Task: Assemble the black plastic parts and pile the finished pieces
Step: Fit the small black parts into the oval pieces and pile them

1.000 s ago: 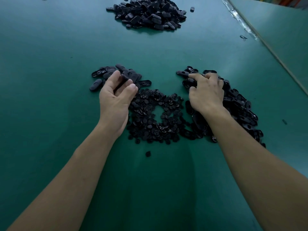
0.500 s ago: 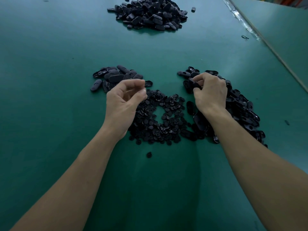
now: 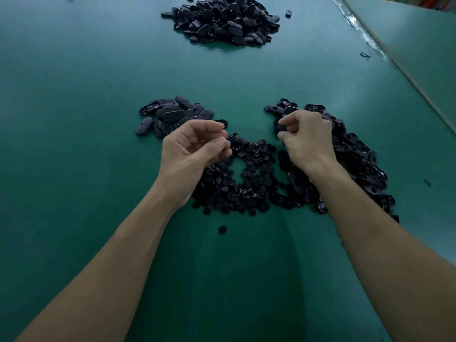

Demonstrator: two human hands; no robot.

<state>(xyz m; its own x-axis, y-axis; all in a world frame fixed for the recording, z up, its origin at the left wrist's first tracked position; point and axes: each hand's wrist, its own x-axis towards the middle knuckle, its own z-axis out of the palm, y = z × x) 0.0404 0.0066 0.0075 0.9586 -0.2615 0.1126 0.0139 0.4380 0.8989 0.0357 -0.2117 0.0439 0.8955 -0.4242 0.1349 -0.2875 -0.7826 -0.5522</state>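
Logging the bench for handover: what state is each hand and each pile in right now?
left hand, fingers curled above the centre pile; any part held is not visible.
right hand, pinching an oval part.
left pile, loose ovals, scattered.
centre pile, small round pieces, spread loose.
right pile, loose, partly under the right hand.
far pile, heaped, apart from both hands.

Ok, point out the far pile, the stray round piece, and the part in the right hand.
far pile (image 3: 222,21): head view, heap's middle.
stray round piece (image 3: 222,229): head view, its centre.
held oval part (image 3: 280,129): head view, exposed end.
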